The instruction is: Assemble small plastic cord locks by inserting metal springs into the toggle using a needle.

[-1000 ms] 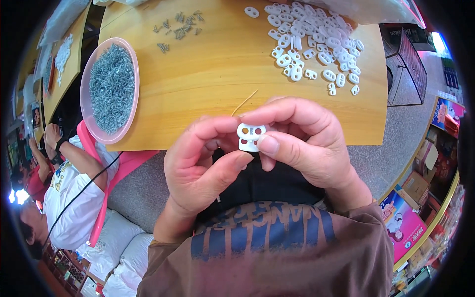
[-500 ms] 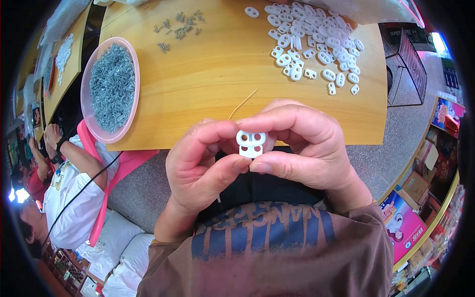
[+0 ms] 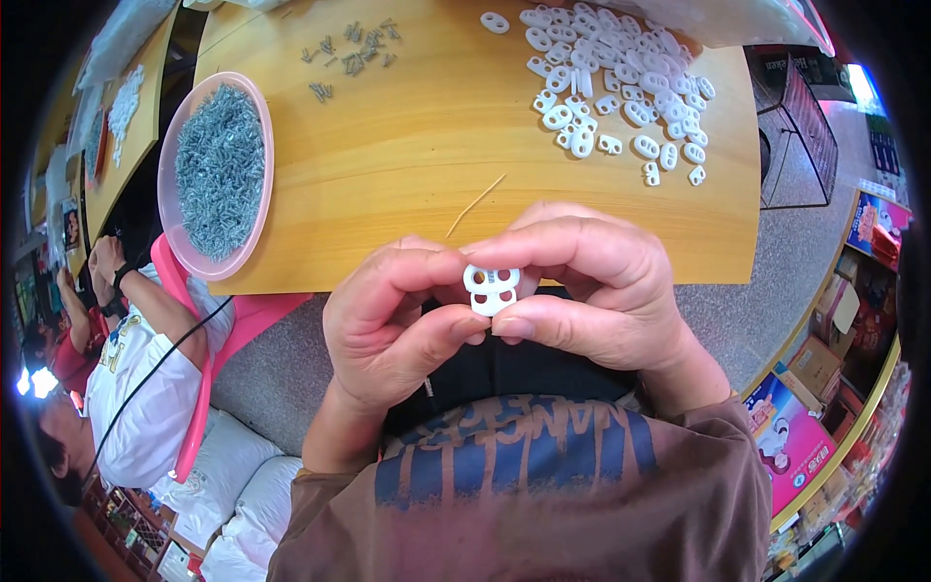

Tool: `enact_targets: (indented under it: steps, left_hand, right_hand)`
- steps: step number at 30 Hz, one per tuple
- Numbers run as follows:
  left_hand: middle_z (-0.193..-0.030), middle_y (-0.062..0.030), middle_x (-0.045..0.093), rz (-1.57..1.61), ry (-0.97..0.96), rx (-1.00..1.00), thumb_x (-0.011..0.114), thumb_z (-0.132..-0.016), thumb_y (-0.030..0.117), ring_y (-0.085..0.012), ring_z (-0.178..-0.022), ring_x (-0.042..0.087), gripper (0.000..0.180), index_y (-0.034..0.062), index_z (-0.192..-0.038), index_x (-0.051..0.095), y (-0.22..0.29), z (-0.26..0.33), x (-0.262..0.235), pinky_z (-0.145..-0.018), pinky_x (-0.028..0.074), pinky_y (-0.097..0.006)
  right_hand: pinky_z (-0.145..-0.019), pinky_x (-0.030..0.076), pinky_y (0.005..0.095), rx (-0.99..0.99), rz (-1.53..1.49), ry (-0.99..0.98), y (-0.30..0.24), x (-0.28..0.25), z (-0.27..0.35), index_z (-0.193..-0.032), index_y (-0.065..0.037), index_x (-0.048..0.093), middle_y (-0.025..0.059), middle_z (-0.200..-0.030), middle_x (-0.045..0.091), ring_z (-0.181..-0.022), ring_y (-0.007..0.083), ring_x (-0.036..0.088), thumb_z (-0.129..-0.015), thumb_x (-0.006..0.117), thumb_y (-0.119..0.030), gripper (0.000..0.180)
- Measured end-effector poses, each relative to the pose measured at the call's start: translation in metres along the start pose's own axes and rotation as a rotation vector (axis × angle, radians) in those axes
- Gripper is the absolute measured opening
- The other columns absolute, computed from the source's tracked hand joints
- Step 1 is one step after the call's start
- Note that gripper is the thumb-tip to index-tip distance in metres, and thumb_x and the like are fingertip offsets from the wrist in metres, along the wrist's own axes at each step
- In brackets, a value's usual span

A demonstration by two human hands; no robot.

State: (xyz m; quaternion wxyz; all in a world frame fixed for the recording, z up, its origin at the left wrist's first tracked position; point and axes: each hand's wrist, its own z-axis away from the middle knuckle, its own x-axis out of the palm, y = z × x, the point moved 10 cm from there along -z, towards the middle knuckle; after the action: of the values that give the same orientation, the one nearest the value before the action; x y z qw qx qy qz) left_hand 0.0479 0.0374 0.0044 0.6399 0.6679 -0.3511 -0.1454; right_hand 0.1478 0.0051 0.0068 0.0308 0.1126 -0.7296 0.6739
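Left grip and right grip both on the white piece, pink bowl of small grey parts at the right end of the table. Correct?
Not quite: the head view shows the pink bowl of small grey parts at the left end of the table. The left grip and right grip are both on the white piece, as you say.

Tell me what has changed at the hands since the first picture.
The white piece has shifted slightly toward the person's body. The right hand has moved its thumb from the piece's right side to its lower edge, beside the thumb of the left hand. Unchanged: the pink bowl, loose metal parts, white pile and thin stick.
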Motion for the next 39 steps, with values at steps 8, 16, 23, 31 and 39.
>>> enact_targets:
  steps: [8,16,23,31,39]
  left_hand:
    - [-0.084,-0.0118,0.056,0.001,0.024,-0.036,0.061,-0.076,-0.002,-0.0125,-0.066,0.057,0.022,-0.0045,-0.097,0.053,-0.005,0.003,-0.002,-0.056,0.045,-0.02]
    - [-0.078,-0.0113,0.057,-0.149,0.015,0.01,0.061,-0.077,0.002,-0.0124,-0.062,0.057,0.018,-0.0049,-0.093,0.055,0.004,0.002,-0.002,-0.053,0.045,-0.02]
    - [-0.076,-0.0128,0.058,-0.197,0.021,0.039,0.06,-0.078,0.001,-0.0135,-0.06,0.058,0.014,-0.0051,-0.09,0.055,0.008,0.004,-0.001,-0.053,0.046,-0.021]
    - [-0.083,-0.0128,0.058,-0.215,-0.014,0.04,0.06,-0.078,0.0,-0.0145,-0.065,0.058,0.021,-0.0037,-0.098,0.054,0.008,0.003,-0.002,-0.056,0.046,-0.022]
    - [-0.085,-0.0103,0.057,-0.161,0.021,-0.008,0.061,-0.077,0.0,-0.0134,-0.074,0.055,0.023,-0.0038,-0.098,0.054,-0.003,0.006,-0.008,-0.064,0.045,-0.023]
  right_hand:
    - [-0.063,0.048,0.0237,-0.025,-0.125,0.039,0.001,0.004,0.001,-0.103,0.007,0.054,0.0138,-0.091,0.056,-0.074,0.0165,0.058,-0.076,0.061,0.001,0.029]
    - [-0.059,0.048,0.0235,-0.089,-0.043,0.048,-0.001,0.005,0.003,-0.102,0.006,0.053,0.0142,-0.089,0.055,-0.069,0.0156,0.058,-0.08,0.058,-0.001,0.024]
    - [-0.057,0.047,0.024,-0.186,0.056,0.036,-0.008,0.011,0.004,-0.1,0.004,0.054,0.0138,-0.087,0.055,-0.066,0.0143,0.056,-0.081,0.057,-0.002,0.02]
    - [-0.059,0.045,0.0238,-0.132,-0.007,0.075,-0.001,0.006,0.003,-0.101,0.003,0.055,0.0115,-0.085,0.056,-0.069,0.0143,0.056,-0.078,0.059,-0.001,0.023]
    - [-0.066,0.043,0.0236,-0.1,0.054,0.044,0.0,0.005,0.001,-0.104,0.003,0.055,0.0103,-0.089,0.056,-0.077,0.0145,0.054,-0.074,0.064,-0.002,0.032]
